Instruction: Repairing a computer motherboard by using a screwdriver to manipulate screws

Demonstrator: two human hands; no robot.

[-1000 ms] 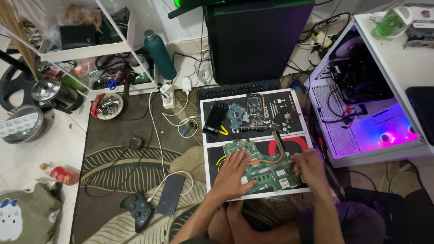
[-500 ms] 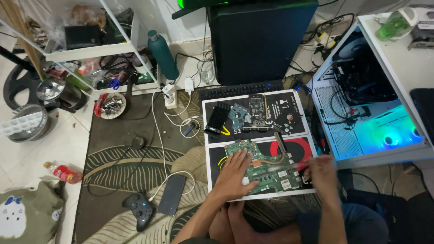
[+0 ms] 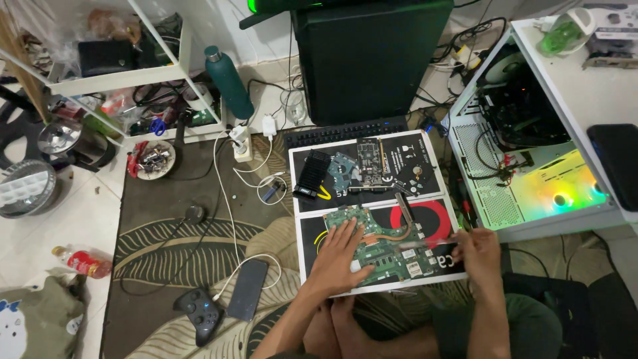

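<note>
The green circuit board [image 3: 389, 242] lay on a black, white and red mat [image 3: 425, 216] on the floor, at 6 o'clock from the black computer tower [image 3: 372, 60]. The left hand [image 3: 342, 256] rested flat on the board's left part, fingers spread apart. The right hand [image 3: 477, 249], at 3 o'clock from the board, was closed on a thin tool [image 3: 432, 243] whose tip met the board. A game controller [image 3: 199, 312] lay at 8 o'clock.

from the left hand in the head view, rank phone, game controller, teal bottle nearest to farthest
1. Phone, on the rug just left of the left hand.
2. Game controller, beyond the phone, lower left.
3. Teal bottle, upright by the shelf, far up-left.
</note>
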